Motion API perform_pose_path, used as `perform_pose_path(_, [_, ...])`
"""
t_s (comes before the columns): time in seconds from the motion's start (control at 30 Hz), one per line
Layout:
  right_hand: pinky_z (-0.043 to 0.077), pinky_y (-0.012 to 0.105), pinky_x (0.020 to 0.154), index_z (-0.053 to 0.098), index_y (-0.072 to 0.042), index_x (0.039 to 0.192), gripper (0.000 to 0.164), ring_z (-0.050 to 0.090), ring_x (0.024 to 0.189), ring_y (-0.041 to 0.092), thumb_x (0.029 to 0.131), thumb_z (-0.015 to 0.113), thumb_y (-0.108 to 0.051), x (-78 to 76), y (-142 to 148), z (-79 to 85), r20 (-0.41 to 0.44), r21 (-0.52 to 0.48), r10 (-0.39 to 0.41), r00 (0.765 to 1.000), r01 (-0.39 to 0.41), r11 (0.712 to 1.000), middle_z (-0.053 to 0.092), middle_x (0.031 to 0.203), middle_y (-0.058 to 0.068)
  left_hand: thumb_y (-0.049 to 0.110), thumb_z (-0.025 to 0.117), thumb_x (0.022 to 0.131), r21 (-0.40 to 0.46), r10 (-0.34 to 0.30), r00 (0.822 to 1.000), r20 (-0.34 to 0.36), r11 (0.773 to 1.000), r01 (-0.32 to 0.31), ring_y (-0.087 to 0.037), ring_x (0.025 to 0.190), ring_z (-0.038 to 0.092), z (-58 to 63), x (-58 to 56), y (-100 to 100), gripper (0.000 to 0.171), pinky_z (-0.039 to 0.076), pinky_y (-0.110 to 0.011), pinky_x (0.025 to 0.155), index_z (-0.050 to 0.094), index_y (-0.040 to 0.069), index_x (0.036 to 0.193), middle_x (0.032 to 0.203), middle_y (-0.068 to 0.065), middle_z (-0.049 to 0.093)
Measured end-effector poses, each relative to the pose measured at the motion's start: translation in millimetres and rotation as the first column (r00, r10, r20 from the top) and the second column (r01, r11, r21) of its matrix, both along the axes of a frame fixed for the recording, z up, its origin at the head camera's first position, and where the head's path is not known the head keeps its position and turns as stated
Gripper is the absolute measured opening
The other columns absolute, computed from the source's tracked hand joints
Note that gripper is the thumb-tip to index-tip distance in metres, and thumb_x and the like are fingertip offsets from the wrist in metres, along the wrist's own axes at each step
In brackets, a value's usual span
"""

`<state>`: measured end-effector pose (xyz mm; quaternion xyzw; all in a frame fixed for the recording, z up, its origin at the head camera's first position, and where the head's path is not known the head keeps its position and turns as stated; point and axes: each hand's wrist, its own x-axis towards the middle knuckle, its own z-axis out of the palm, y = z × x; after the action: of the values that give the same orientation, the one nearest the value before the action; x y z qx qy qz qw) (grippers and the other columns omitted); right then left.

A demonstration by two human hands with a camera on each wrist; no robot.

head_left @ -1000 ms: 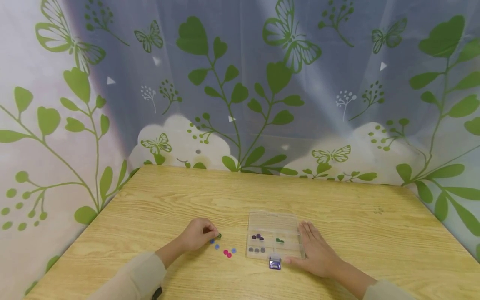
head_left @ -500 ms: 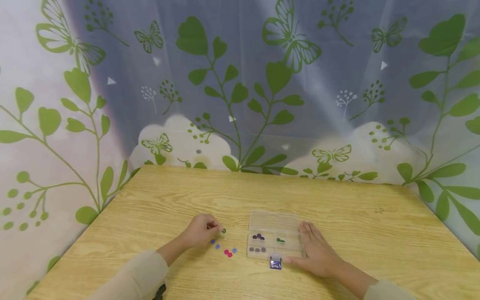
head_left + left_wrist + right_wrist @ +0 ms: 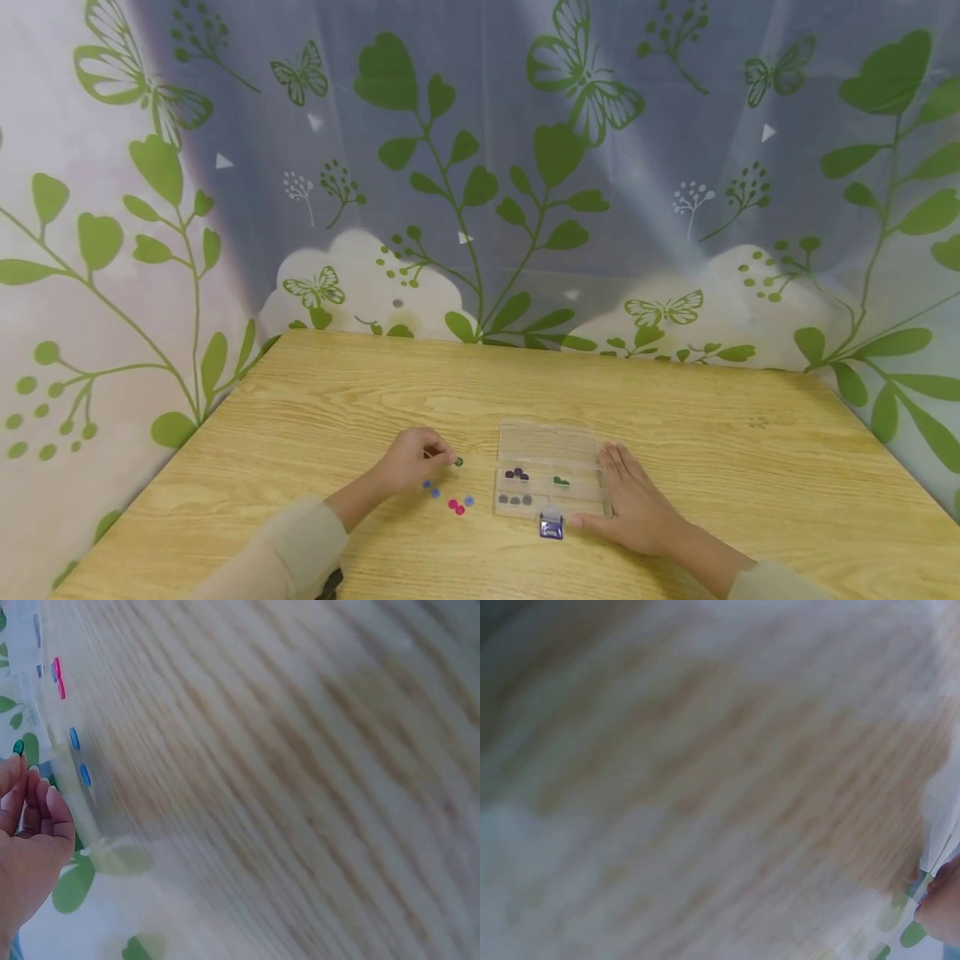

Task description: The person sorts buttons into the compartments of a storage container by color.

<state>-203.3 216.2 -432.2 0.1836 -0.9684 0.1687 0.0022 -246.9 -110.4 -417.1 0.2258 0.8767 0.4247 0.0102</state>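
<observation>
My left hand [image 3: 414, 460] pinches a small green button [image 3: 459, 462] between thumb and fingertips, above the table left of the box. In the left wrist view the green button [image 3: 18, 748] shows at the fingertips. A clear plastic compartment box [image 3: 551, 439] lies with its lid raised back and its blue latch [image 3: 551, 526] at the front. Inside are purple buttons [image 3: 517, 473], grey buttons [image 3: 513, 500] and green buttons [image 3: 560, 481] in separate compartments. My right hand [image 3: 641, 512] rests against the box's right side, fingers straight, thumb by the front edge.
Loose blue buttons [image 3: 435, 493] and pink buttons [image 3: 456, 507] lie on the wooden table [image 3: 375, 383] between the left hand and the box. A patterned curtain [image 3: 480, 167] hangs behind the table and along its sides.
My left hand has lifted the green button off the table near the blue ones and moved it right, toward the box. My right hand and the box stay in place.
</observation>
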Motion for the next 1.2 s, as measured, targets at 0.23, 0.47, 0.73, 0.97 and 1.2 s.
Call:
perform_pose_path(0.23, [0.017, 0.056, 0.111, 0.022, 0.014, 0.140, 0.106, 0.013, 0.138, 0.047, 0.079, 0.052, -0.068, -0.5, 0.3, -1.0, 0.003, -0.002, -0.002, 1.000, 0.002, 1.000, 0.019, 0.148, 0.032, 0.009, 0.060, 0.089, 0.001, -0.014, 1.000, 0.004, 1.000, 0.014, -0.010, 0.076, 0.056, 0.5, -1.0, 4.7, 0.012, 0.047, -0.015, 0.068, 0.068, 0.002, 0.083, 0.082, -0.006, 0.066])
perform_pose_path(0.47, [0.017, 0.056, 0.111, 0.022, 0.014, 0.139, 0.106, 0.013, 0.138, 0.047, 0.079, 0.052, -0.068, -1.3, 0.7, -3.1, -0.003, -0.005, -0.004, 1.000, 0.004, 1.000, 0.019, 0.148, 0.032, 0.010, 0.059, 0.089, 0.008, -0.023, 1.000, 0.005, 1.000, 0.023, -0.008, 0.072, 0.053, 4.3, -0.7, 12.2, 0.012, 0.045, -0.016, 0.063, 0.068, 0.003, 0.085, 0.080, -0.008, 0.066])
perform_pose_path(0.73, [0.017, 0.057, 0.111, 0.021, 0.015, 0.139, 0.105, 0.014, 0.137, 0.048, 0.080, 0.054, -0.065, -0.2, 0.3, -1.4, -0.001, -0.019, 0.001, 1.000, -0.001, 1.000, 0.019, 0.146, 0.034, 0.008, 0.060, 0.088, 0.038, -0.046, 0.999, -0.010, 0.998, 0.046, -0.008, 0.072, 0.055, 4.6, -1.2, 22.0, 0.012, 0.046, -0.016, 0.064, 0.067, 0.001, 0.085, 0.081, -0.009, 0.067])
perform_pose_path(0.97, [0.017, 0.056, 0.111, 0.020, 0.015, 0.139, 0.106, 0.013, 0.138, 0.048, 0.080, 0.054, -0.066, -0.4, 0.5, -1.1, 0.008, -0.014, 0.003, 1.000, -0.003, 1.000, 0.018, 0.147, 0.034, 0.009, 0.061, 0.088, 0.016, -0.038, 0.999, -0.024, 0.999, 0.038, -0.008, 0.072, 0.054, 7.0, -0.7, 31.9, 0.011, 0.046, -0.015, 0.065, 0.067, 0.002, 0.084, 0.080, -0.006, 0.066])
perform_pose_path(1.2, [0.017, 0.056, 0.111, 0.020, 0.014, 0.140, 0.106, 0.013, 0.138, 0.048, 0.079, 0.053, -0.066, -0.6, 0.9, -1.5, 0.009, -0.009, 0.001, 1.000, -0.001, 1.000, 0.018, 0.147, 0.034, 0.010, 0.061, 0.088, 0.016, -0.033, 0.999, -0.012, 0.999, 0.034, -0.008, 0.071, 0.052, 10.9, -0.3, 42.8, 0.011, 0.044, -0.015, 0.061, 0.067, 0.002, 0.084, 0.078, -0.006, 0.065])
